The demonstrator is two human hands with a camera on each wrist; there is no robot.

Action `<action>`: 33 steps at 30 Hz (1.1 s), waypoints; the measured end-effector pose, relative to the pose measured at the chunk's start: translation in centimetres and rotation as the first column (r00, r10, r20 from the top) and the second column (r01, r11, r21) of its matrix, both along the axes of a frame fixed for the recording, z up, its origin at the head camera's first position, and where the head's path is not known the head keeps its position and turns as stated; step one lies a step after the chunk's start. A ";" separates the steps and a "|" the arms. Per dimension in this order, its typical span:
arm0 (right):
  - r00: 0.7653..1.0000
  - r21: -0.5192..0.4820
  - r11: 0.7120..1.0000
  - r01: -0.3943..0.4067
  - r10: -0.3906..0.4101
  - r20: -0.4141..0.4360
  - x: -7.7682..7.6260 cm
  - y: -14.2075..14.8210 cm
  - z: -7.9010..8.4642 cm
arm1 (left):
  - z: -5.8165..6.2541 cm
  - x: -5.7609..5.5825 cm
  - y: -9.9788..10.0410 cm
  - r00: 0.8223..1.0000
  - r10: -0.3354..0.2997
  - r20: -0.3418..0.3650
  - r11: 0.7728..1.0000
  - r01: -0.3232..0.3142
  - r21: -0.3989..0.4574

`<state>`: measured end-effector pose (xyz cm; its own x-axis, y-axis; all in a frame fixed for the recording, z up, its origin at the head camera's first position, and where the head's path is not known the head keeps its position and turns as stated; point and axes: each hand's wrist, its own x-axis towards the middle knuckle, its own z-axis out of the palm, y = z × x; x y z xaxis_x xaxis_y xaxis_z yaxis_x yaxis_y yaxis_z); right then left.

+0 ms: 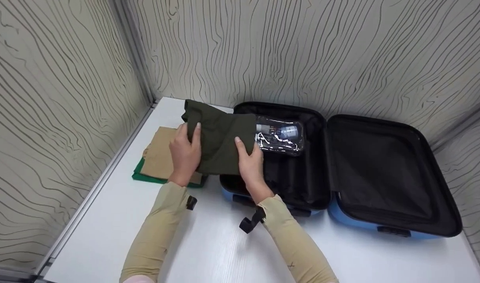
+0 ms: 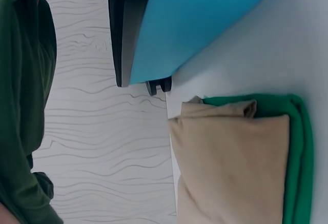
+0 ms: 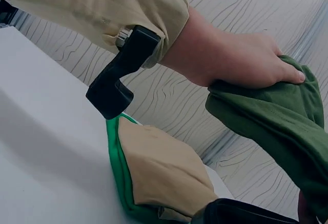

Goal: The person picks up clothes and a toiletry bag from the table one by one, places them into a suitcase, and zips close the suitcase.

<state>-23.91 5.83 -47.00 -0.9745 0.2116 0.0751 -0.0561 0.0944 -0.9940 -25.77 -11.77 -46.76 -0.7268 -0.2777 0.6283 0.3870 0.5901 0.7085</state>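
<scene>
A folded dark green cloth garment [image 1: 220,141] is held up between both hands, partly over the left rim of an open suitcase. My left hand [image 1: 186,151] grips its left side, thumb on top. The right hand [image 1: 251,163] pinches its right edge; in the right wrist view this hand [image 3: 246,62] has the green cloth [image 3: 271,106] bunched under its fingers. Beneath the left hand, a folded tan cloth [image 1: 159,153] lies on a green one [image 1: 139,173] on the table. A clear pouch with bottles [image 1: 281,135] sits inside the suitcase [image 1: 295,192].
The suitcase's black-lined lid [image 1: 381,169] lies open to the right on the white table [image 1: 208,243]. Wood-patterned walls [image 1: 263,51] stand behind and at both sides. In the left wrist view the suitcase's blue shell [image 2: 195,19] stands beside the folded cloths.
</scene>
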 end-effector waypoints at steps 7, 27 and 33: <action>1.000 0.007 1.000 0.003 -0.003 -0.010 -0.3 1.3 0.1 | 0.5 0.0 0.9 0.999 -0.039 0.037 0.999 0.038 0.012; 0.997 -0.025 0.998 0.052 -0.053 -0.058 -0.9 6.3 0.9 | 1.8 -1.2 4.5 0.987 -0.145 -0.067 0.989 0.147 0.023; 0.993 -0.016 0.999 0.040 -0.042 -0.107 -0.7 8.4 1.6 | 2.3 -1.9 5.2 0.988 -0.149 -0.028 0.989 0.149 0.003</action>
<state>-24.64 14.23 -45.41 -0.9514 0.2528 0.1758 -0.1591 0.0852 -0.9836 -27.65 -6.58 -44.43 -0.7427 -0.1708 0.6475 0.4899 0.5206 0.6993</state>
